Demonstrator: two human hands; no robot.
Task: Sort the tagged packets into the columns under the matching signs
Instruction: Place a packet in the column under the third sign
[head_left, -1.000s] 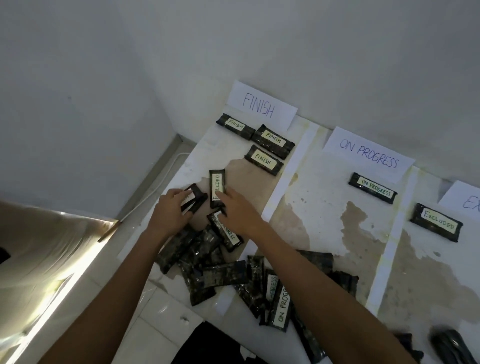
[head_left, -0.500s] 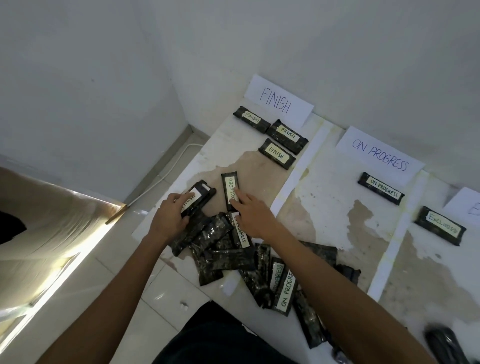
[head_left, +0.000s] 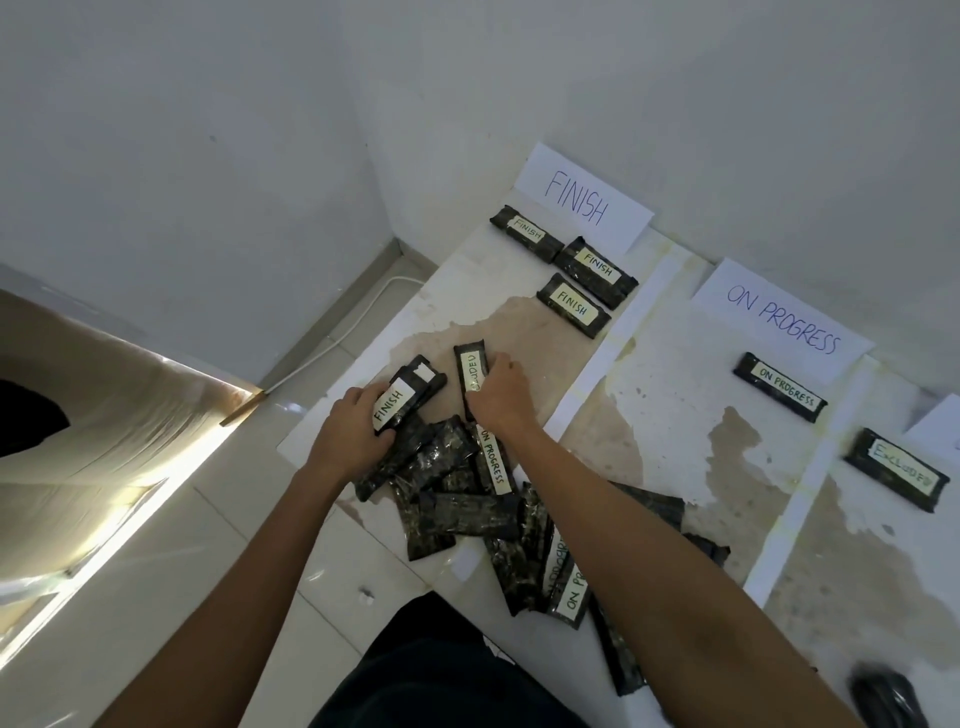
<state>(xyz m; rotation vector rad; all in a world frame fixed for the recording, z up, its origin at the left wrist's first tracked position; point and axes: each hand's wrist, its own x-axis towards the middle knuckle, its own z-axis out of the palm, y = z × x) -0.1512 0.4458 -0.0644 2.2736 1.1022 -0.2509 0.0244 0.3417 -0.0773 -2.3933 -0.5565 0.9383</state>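
two hands (head_left: 348, 441), two held packets (head_left: 402, 397), five sorted packets (head_left: 571, 306), three signs (head_left: 582, 202)

My left hand (head_left: 353, 436) has turned the FINISH packet (head_left: 402, 402) tag-up, so the word now reads plainly beyond my thumb. My right hand (head_left: 501, 395) has gone from a fingertip touch to a curled grip on the EXCLUDED packet (head_left: 471, 371), at the end nearest my palm.

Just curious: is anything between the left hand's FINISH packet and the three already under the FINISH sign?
Yes: the EXCLUDED packet, held by the right hand, lies across the direct line from the FINISH packet; beyond it the surface is bare.
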